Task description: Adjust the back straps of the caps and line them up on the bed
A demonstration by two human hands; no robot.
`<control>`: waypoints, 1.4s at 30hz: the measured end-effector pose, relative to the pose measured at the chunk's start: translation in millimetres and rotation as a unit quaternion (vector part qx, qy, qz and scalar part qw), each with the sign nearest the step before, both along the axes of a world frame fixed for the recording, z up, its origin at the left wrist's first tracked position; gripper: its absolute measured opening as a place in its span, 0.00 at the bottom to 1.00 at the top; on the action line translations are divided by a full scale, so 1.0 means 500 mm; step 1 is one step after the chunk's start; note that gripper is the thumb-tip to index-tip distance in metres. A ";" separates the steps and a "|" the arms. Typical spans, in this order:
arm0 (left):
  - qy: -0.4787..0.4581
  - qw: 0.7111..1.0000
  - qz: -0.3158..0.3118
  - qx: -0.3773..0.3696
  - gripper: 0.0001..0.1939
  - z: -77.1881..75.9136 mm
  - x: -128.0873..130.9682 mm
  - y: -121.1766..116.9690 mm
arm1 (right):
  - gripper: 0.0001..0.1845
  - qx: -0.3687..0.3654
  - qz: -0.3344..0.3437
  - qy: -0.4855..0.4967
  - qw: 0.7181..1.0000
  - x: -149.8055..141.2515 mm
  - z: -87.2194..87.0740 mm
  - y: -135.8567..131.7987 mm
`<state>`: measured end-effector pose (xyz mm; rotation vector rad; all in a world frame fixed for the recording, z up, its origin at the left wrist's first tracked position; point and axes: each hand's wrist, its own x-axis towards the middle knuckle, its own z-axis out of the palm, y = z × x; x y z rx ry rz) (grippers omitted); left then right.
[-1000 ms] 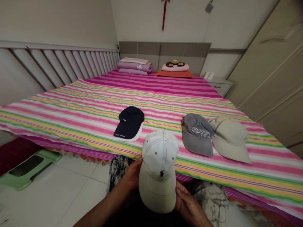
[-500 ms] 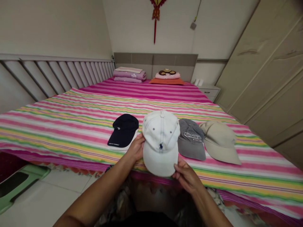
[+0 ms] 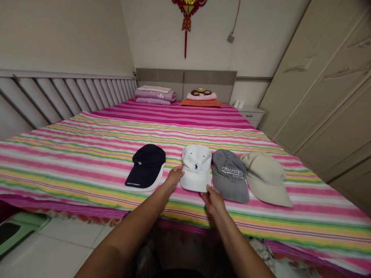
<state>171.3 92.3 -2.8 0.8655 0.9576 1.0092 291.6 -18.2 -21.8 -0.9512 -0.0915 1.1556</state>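
Note:
A white baseball cap (image 3: 196, 166) with a small dark emblem is at the striped bedspread, brim toward me. My left hand (image 3: 175, 177) grips its left side, fingers closed at the brim. At the brim's front right corner, my right hand (image 3: 213, 197) pinches the edge. Just right of it lies a grey cap (image 3: 230, 175) with white lettering, overlapping a beige cap (image 3: 266, 177) farther right. On the left rests a navy cap (image 3: 147, 164) with a white brim edge, apart from the white one.
The bed (image 3: 101, 150) fills the middle, with folded purple bedding (image 3: 155, 95) and an orange-and-pink stack (image 3: 201, 99) by the headboard (image 3: 208, 79). A white railing (image 3: 78, 92) runs along the left. A green stool (image 3: 27, 229) stands on the floor; a wardrobe (image 3: 324, 88) is at right.
Both hands have carried the white cap forward and down, from near my lap to the bedspread between the navy and grey caps. The view has tilted up.

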 end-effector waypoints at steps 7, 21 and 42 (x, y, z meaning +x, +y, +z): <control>0.030 0.999 0.008 0.034 0.12 -0.002 0.003 -0.016 | 0.15 -0.021 -0.014 -0.015 1.000 -0.024 0.010 -0.031; 0.008 0.993 0.112 0.031 0.16 -0.030 -0.031 -0.099 | 0.13 -0.030 -0.068 -0.017 0.997 -0.005 -0.007 -0.120; -0.037 0.975 0.087 -0.199 0.20 0.013 0.024 -0.162 | 0.15 -0.038 -0.156 0.029 0.987 0.122 -0.023 -0.120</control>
